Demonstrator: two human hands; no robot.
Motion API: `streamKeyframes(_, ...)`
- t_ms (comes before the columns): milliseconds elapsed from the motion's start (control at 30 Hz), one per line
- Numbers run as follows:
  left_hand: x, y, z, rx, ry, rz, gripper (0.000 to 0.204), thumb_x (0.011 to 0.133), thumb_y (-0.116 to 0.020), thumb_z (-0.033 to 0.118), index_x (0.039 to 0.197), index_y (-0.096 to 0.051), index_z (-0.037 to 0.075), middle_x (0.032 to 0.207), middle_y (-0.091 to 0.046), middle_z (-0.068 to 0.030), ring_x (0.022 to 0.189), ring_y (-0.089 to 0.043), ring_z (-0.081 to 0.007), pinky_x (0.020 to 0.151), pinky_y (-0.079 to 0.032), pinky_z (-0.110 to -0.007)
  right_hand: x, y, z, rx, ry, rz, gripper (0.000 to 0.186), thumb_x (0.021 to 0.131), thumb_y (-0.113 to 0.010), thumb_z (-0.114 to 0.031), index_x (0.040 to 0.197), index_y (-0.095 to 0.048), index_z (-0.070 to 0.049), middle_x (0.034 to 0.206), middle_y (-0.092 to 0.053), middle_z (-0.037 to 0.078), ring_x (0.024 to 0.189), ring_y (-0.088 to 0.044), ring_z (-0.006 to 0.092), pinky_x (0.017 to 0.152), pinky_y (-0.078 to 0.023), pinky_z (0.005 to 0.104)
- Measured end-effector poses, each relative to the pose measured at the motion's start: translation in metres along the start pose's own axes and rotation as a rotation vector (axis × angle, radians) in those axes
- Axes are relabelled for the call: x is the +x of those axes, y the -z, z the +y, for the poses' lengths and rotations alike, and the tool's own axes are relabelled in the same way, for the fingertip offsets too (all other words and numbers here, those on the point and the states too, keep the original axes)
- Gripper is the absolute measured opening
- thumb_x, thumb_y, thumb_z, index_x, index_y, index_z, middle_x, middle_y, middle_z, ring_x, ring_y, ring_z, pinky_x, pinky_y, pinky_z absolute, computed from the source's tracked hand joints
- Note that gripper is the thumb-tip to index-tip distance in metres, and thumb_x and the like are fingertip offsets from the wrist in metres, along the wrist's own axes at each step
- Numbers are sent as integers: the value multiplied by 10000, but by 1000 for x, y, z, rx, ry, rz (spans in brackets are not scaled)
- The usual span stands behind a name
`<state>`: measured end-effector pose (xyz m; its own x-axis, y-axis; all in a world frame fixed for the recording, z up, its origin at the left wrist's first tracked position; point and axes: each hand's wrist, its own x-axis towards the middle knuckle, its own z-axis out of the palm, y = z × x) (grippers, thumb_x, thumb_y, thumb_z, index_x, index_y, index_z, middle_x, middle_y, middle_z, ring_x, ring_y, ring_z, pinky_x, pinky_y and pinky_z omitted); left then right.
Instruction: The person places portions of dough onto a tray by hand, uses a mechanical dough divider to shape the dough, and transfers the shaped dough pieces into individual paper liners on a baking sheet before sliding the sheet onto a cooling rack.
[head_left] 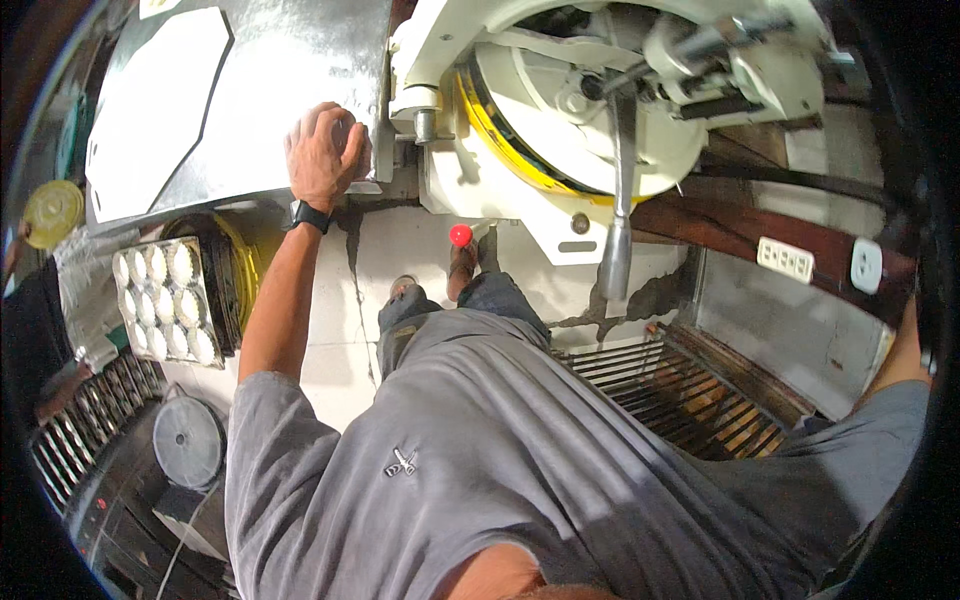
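My left hand point(325, 155) is over the right front part of a metal-topped table point(265, 85), with a dark watch point(308, 215) on the wrist. Its fingers are curled in, with the thumb near them; what lies between them, if anything, I cannot make out. Just right of this hand stands a large cream-white machine point(560, 110) with a yellow band round its drum and a long metal lever point(620, 190) hanging down. My right arm point(900, 345) reaches out at the right rim, and its hand is out of the picture.
A white angular board point(160, 110) lies on the table. Left below it is a moulded tray point(168, 300) with rounded cups. A red knob point(460, 235) juts out near my feet. A slatted metal rack point(690, 385) stands low at right, under a brown rail with white sockets point(785, 260).
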<state>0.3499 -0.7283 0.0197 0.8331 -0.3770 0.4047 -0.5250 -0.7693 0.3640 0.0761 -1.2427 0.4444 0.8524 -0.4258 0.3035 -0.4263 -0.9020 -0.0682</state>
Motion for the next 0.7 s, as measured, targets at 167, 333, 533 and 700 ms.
streamKeyframes(167,-2,7,-3,17,63,-24,293,885,-688,314,1108,-645,128,1215,-628,-45,1155,-555,-286,1000,-401,-419,87,-85,14,14,41,-191,389,919,-595,-240,1208,-606,21,873,-651,94,687,-577,153,624,-462,302)
streamKeyframes(333,0,5,-2,20,25,-3,278,879,-677,305,1102,-640,143,1210,-621,-32,1135,-560,-282,990,-398,-427,104,-118,23,6,18,-252,381,939,-562,-257,1190,-613,24,884,-656,110,712,-595,175,657,-479,317)
streamKeyframes(533,3,0,-4,-4,14,-17,263,881,-656,278,1110,-631,150,1201,-620,-47,1145,-553,-298,999,-393,-443,96,-124,27,37,41,-216,382,962,-522,-277,1169,-622,28,896,-663,130,742,-615,200,698,-498,335)
streamKeyframes(700,0,-5,-10,29,-19,-21,273,890,-633,303,1127,-633,169,1201,-613,-66,1159,-534,-316,1008,-391,-452,78,-106,8,133,102,-88,393,982,-489,-294,1152,-629,31,907,-668,146,767,-633,221,731,-514,350)
